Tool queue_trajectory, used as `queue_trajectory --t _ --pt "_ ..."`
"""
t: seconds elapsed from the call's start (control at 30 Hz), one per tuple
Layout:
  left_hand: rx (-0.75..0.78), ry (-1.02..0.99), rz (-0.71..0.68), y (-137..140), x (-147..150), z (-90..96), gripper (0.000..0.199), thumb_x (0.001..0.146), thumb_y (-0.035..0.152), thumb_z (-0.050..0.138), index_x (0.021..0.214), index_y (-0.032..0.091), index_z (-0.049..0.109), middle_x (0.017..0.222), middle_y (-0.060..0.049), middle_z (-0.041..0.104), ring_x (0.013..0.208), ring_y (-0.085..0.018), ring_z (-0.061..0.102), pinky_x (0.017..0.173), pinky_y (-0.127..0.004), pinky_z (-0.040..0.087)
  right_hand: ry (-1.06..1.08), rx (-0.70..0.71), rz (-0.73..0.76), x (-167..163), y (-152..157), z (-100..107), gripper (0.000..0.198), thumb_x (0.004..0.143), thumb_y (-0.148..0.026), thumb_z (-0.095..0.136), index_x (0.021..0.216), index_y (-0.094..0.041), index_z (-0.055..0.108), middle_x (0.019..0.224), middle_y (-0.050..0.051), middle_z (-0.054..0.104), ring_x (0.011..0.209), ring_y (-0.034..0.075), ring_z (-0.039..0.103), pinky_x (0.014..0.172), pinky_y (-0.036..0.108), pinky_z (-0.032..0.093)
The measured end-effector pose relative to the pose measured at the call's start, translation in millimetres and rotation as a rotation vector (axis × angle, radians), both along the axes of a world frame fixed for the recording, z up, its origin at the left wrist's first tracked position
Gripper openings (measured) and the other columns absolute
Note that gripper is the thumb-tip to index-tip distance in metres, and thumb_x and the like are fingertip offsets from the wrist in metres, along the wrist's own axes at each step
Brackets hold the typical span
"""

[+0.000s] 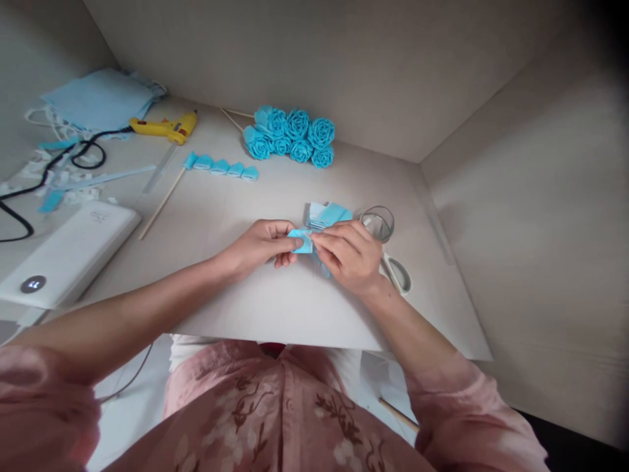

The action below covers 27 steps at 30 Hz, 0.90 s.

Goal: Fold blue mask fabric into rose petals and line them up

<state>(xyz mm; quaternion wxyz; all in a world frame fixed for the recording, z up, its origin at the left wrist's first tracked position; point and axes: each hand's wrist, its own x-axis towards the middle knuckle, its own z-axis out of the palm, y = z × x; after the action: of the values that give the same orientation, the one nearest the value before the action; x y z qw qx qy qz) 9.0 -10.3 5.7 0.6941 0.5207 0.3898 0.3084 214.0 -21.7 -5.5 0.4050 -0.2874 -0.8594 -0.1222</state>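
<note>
A small light-blue square of fabric [307,245] is pinched between the thumb and fingers of my left hand [263,244]. At its right edge, the thumb and fingertips of my right hand [352,255] are closed on the same piece. Just behind my right hand lies a stack of blue and white fabric pieces [337,213]. A clear round glass dish [386,219] stands to the right of the stack. Scissors with pale handles [403,275] lie beside my right wrist, their blades hidden by my hand.
Several blue fabric roses [299,124] lie at the back. Left of them, a wooden stick [162,203] carries a row of folded petals [221,167]. Farther left are a yellow glue gun [167,128], blue face masks [98,98], scraps, a black cord and a white power bank [73,252].
</note>
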Motion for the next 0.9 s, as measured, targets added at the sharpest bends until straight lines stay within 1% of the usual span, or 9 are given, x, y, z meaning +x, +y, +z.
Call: queue_trajectory --t 0.2,0.4,0.53,0.6,0.7,0.8,0.9 --pt "-0.025 -0.014 0.001 2 -1 1.0 0.018 0.073 0.029 0.069 0.067 0.017 0.056 0.055 0.002 0.062 0.048 -0.008 0.053 0.047 -0.019 0.039 -0.060 -0.005 -0.053 -1 -1 3 0.017 0.092 -0.016 0.059 0.095 -0.029 0.069 0.086 0.001 0.073 0.080 0.016 0.064 0.071 0.031 0.052" --pt "-0.046 -0.053 0.007 3 -2 -0.3 0.019 0.073 0.030 0.070 0.069 0.016 0.057 0.056 0.001 0.062 0.049 -0.007 0.053 0.047 -0.018 0.040 -0.118 0.100 -0.051 -2 -1 3 0.017 0.090 -0.013 0.061 0.096 -0.026 0.070 0.084 0.001 0.072 0.080 0.015 0.062 0.069 0.028 0.051" --pt "-0.062 -0.084 -0.012 4 -3 -2.5 0.021 0.075 0.032 0.070 0.074 0.014 0.059 0.060 0.000 0.064 0.051 -0.008 0.055 0.049 -0.019 0.042 -0.137 0.120 -0.061 -3 0 3 0.014 0.090 -0.012 0.061 0.095 -0.023 0.070 0.082 0.000 0.072 0.077 0.014 0.061 0.067 0.026 0.051" --pt "-0.068 -0.092 -0.014 4 -3 -3.7 0.021 0.076 0.033 0.069 0.075 0.014 0.059 0.061 0.000 0.064 0.052 -0.008 0.055 0.050 -0.019 0.042 -0.150 0.098 -0.066 -2 0 2 0.015 0.090 -0.012 0.060 0.096 -0.022 0.070 0.083 0.001 0.072 0.077 0.014 0.061 0.066 0.026 0.050" --pt "-0.064 -0.084 0.001 5 -2 -6.1 0.020 0.076 0.031 0.069 0.075 0.014 0.060 0.061 0.000 0.064 0.052 -0.008 0.055 0.050 -0.019 0.042 -0.173 0.030 -0.061 -2 0 1 0.017 0.092 -0.013 0.058 0.097 -0.023 0.070 0.085 0.001 0.072 0.078 0.014 0.062 0.066 0.027 0.049" --pt "-0.055 -0.071 0.026 6 -2 -8.4 0.018 0.076 0.030 0.068 0.075 0.014 0.060 0.061 0.000 0.064 0.052 -0.008 0.055 0.050 -0.019 0.041 -0.170 -0.049 -0.001 -1 1 2 0.016 0.091 -0.018 0.060 0.104 -0.021 0.070 0.088 0.004 0.072 0.080 0.016 0.062 0.066 0.029 0.049" --pt "-0.022 -0.031 0.038 7 -3 -8.6 0.018 0.077 0.031 0.066 0.075 0.014 0.060 0.062 0.000 0.064 0.052 -0.008 0.055 0.049 -0.019 0.041 -0.080 -0.173 0.076 0 1 6 0.020 0.092 -0.024 0.059 0.108 -0.019 0.070 0.091 0.006 0.072 0.081 0.018 0.063 0.070 0.032 0.050"
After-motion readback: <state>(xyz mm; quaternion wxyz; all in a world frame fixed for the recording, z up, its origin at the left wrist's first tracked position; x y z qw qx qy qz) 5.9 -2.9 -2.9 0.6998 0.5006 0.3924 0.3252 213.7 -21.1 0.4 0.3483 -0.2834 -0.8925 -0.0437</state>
